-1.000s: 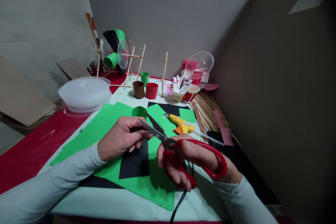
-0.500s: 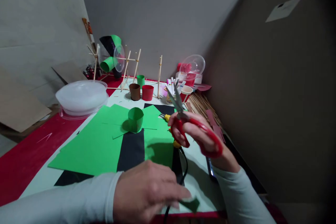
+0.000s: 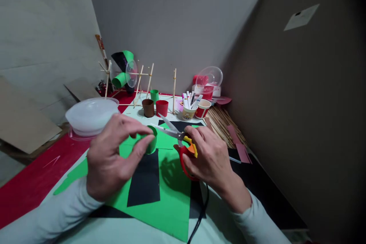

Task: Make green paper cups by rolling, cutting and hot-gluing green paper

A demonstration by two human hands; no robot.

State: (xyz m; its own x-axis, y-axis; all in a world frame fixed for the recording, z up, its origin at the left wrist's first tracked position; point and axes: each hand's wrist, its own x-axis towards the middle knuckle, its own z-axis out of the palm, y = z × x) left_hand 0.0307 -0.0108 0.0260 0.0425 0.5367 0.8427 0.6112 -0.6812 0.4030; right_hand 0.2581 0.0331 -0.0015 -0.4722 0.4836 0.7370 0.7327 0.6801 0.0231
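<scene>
My left hand [image 3: 120,152] is raised over the left side of the sheets, thumb and index fingertip pinched together. Its fingertips are in front of a green paper cup [image 3: 152,145] on the green paper [image 3: 171,202]; whether they touch the cup, or hold something small, I cannot make out. My right hand [image 3: 210,156] grips red-handled scissors [image 3: 183,156], their blades spread and pointing left near that cup. Behind the scissors a yellow and orange glue gun [image 3: 192,146] shows in part, with a black cord running toward me. A black paper strip [image 3: 144,183] lies across the green paper.
Brown [image 3: 148,108], red [image 3: 162,108] and green [image 3: 154,95] cups stand at the back beside stick frames [image 3: 174,91]. A pot of markers [image 3: 188,113], a striped cup [image 3: 203,109] and thin sticks [image 3: 225,126] are to the right. Plastic lids [image 3: 91,116] lie left.
My left hand has risen from the front edge, where it was by a small green scrap, to the green cup. The right hand has turned the scissors to point left; their blades are wider apart.
</scene>
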